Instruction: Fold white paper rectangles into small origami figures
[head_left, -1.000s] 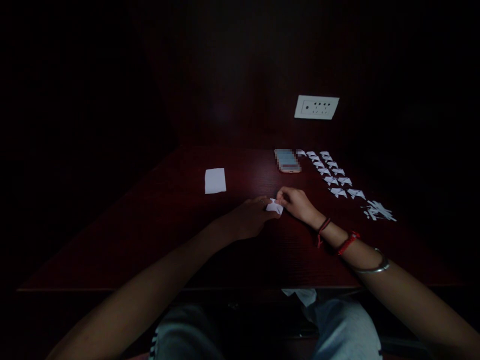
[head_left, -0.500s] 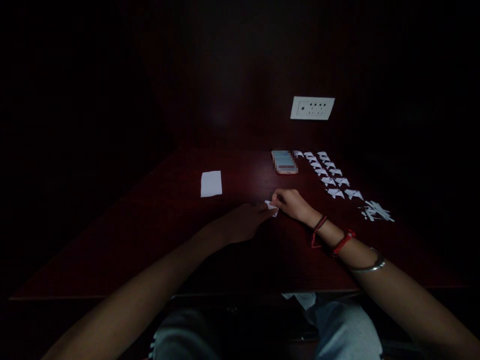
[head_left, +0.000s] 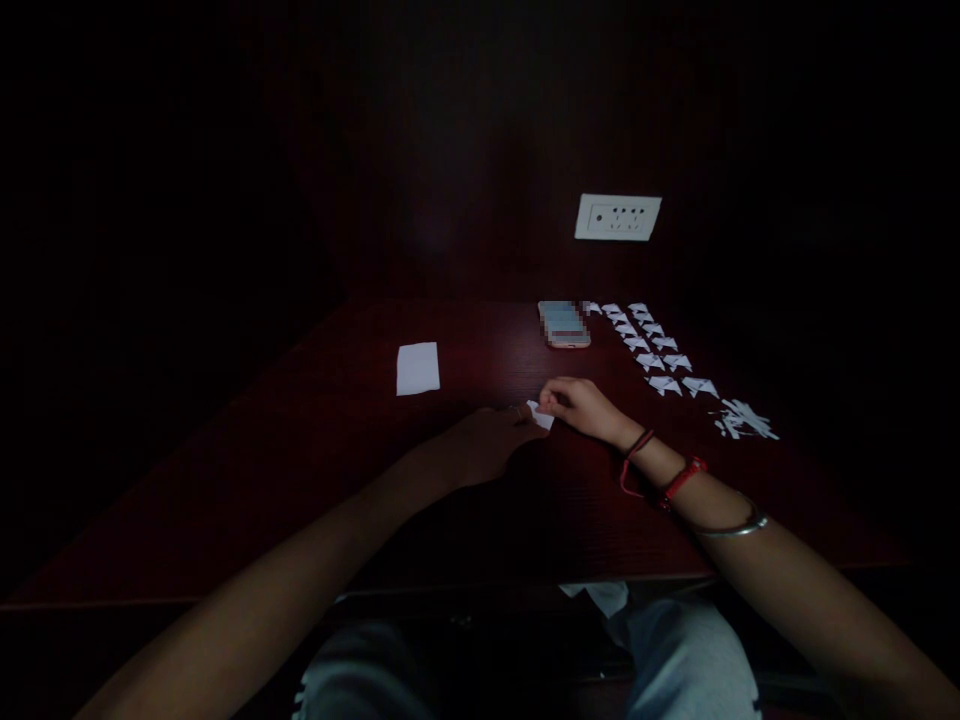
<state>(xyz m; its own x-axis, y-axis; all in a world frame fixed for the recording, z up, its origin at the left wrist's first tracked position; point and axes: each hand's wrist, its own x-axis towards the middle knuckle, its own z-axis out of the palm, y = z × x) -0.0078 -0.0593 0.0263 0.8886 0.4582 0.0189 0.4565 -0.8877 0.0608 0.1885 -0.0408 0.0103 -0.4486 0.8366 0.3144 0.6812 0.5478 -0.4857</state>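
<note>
Both my hands meet at the middle of a dark red table (head_left: 337, 470). My left hand (head_left: 491, 440) and my right hand (head_left: 581, 405) pinch a small white folded paper piece (head_left: 540, 414) between their fingertips, low over the tabletop. My right wrist wears red thread bands and a metal bangle. The scene is very dim, so the paper's exact shape is hard to read.
A white paper square (head_left: 418, 368) lies to the left. A phone (head_left: 564, 324) rests at the back, with two rows of several small folded paper pieces (head_left: 656, 350) beside it and a heap of paper scraps (head_left: 742, 420) further right. A wall socket (head_left: 618, 217) sits behind.
My hands have stayed together on the paper piece, working it slightly; less of the paper shows between the fingers now. The view has shifted a little.
</note>
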